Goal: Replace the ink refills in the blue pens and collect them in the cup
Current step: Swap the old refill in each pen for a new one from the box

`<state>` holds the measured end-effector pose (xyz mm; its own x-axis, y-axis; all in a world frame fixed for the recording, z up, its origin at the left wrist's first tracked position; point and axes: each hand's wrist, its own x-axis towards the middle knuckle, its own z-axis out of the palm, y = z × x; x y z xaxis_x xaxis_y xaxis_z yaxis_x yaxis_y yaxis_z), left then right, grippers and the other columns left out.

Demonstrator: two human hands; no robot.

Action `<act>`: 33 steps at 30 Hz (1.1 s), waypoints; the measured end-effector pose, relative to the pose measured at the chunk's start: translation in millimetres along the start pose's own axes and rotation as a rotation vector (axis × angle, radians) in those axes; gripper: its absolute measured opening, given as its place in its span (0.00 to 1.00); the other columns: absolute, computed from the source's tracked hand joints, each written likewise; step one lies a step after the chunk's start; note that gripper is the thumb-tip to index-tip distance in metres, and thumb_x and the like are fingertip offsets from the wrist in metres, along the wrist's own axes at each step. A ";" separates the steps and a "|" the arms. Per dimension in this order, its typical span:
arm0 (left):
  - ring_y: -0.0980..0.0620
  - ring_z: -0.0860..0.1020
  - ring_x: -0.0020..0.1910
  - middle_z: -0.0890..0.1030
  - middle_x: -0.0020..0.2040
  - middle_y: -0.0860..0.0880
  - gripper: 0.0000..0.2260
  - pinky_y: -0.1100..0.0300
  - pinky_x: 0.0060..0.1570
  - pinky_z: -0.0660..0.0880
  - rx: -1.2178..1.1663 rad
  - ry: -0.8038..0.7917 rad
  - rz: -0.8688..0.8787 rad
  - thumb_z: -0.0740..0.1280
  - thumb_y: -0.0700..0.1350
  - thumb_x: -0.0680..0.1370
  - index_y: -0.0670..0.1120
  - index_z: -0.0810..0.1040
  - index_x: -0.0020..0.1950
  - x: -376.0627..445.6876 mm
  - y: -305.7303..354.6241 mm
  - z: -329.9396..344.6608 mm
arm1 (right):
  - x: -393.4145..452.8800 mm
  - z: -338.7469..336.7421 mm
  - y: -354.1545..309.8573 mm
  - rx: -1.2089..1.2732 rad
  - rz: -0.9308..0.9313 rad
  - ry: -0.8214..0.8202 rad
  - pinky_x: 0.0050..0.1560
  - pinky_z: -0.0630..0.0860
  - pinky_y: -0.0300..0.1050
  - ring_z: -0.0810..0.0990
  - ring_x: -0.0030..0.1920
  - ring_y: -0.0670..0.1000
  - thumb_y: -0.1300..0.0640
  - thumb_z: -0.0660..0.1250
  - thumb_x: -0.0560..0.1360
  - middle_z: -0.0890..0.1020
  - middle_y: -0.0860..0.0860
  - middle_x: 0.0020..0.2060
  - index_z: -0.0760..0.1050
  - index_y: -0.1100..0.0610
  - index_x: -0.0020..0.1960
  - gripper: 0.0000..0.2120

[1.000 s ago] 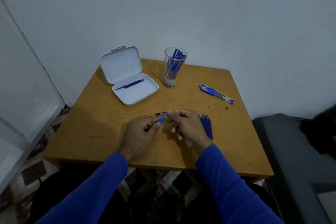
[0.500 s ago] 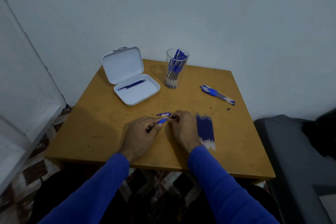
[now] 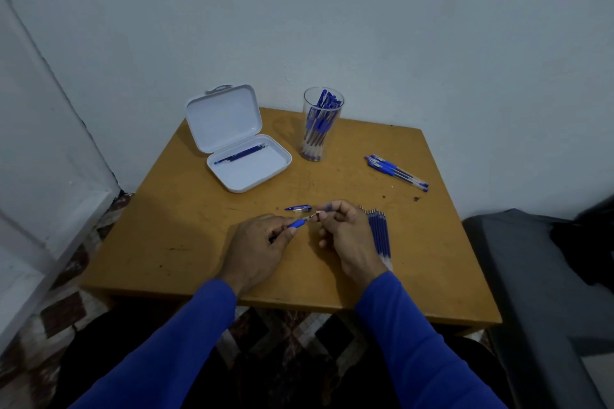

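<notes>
Both hands (image 3: 255, 249) (image 3: 345, 236) grip pen (image 3: 296, 223) over table (image 3: 186, 242).

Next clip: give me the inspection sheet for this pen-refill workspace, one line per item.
Surface: wooden table, scuffed.
Job's things: clear cup holding blue pens; loose pens at right; refills in a row beside the right hand; pen cap lying loose; open white case with one refill inside.
Clutter: dark specks near the loose pens.
Grippers: left hand holds a pen barrel; right hand pinches a small part at its tip.
Cables: nothing seen.
Surroundings: white wall, patterned floor, dark seat at right.
</notes>
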<state>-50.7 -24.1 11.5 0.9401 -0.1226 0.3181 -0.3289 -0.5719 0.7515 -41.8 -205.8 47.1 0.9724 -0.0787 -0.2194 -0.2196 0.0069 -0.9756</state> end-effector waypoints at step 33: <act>0.57 0.77 0.41 0.81 0.41 0.60 0.11 0.68 0.39 0.72 -0.016 -0.021 -0.007 0.70 0.48 0.80 0.55 0.83 0.62 -1.3 -0.5 -1.2 | 1.6 -4.0 4.5 -0.205 -0.086 -0.182 0.35 0.79 0.39 0.79 0.34 0.48 0.56 0.66 0.82 0.81 0.54 0.38 0.79 0.64 0.52 0.11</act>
<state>-51.9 -22.7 11.4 0.9439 -0.1360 0.3010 -0.3239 -0.5599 0.7626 -41.6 -209.9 42.4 0.9822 0.1104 -0.1521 -0.1286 -0.1952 -0.9723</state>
